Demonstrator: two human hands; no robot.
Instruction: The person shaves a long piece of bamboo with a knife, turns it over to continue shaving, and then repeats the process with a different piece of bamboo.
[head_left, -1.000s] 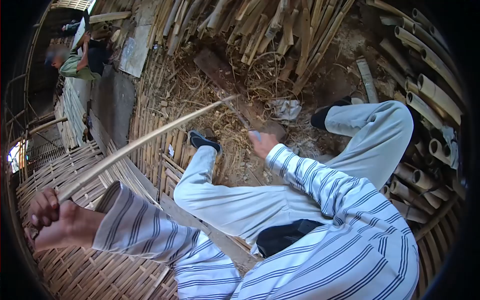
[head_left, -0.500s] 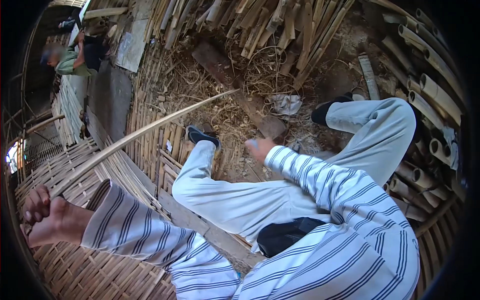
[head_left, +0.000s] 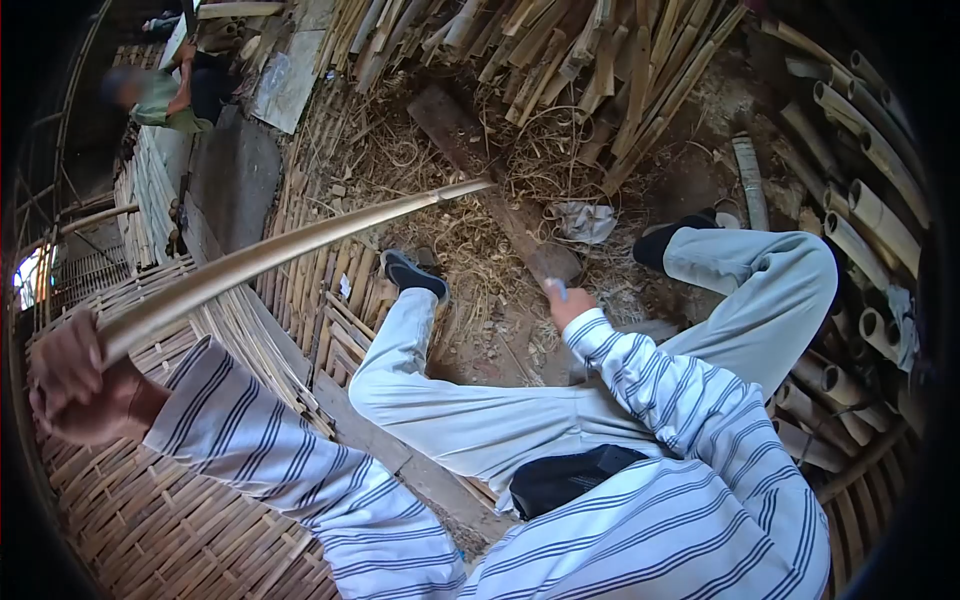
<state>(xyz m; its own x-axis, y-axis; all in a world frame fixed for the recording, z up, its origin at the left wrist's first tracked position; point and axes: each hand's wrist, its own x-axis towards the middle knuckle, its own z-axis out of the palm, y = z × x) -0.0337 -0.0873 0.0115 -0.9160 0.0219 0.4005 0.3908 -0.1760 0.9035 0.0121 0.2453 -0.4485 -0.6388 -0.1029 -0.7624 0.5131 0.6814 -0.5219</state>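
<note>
My left hand [head_left: 85,385] is raised at the far left, fingers wrapped round the near end of a long split bamboo strip [head_left: 255,258]. The strip slants up to the right, its pale broad face showing, and its tip lies over a dark wooden board [head_left: 505,212] on the ground. My right hand [head_left: 568,303] is closed, close to the lower end of that board. Something pale blue-grey shows at its thumb, but what the fingers hold is hidden.
Bamboo shavings [head_left: 475,265] litter the earth floor. Split bamboo [head_left: 650,110] is piled ahead and bamboo poles [head_left: 875,225] at the right. Woven bamboo matting [head_left: 160,500] is at the lower left. Another person [head_left: 165,105] is at the upper left.
The bamboo strip has turned to show more of its broad face. My left hand has risen slightly with it. My right hand has shifted right, and the whole view has shifted a little.
</note>
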